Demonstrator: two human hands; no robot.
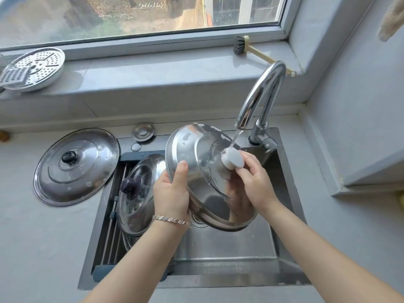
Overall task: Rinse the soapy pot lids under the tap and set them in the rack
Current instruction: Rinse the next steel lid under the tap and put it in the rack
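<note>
A large steel pot lid [196,167] with soap suds on its upper rim is tilted over the sink. My left hand [171,193] grips its left rim, thumb on top. My right hand [254,182] pinches its white knob [232,158], which sits right under the thin stream from the chrome tap [262,95]. A second lid with a dark knob [140,193] lies on the roll-up rack [113,226] across the sink's left side. A third, larger lid [75,166] lies flat on the counter to the left.
The steel sink [229,243] has its drain partly hidden under the held lid. A perforated steamer plate [35,68] and a grater rest on the windowsill at left, a dish brush [242,45] at right. A wall corner stands close on the right.
</note>
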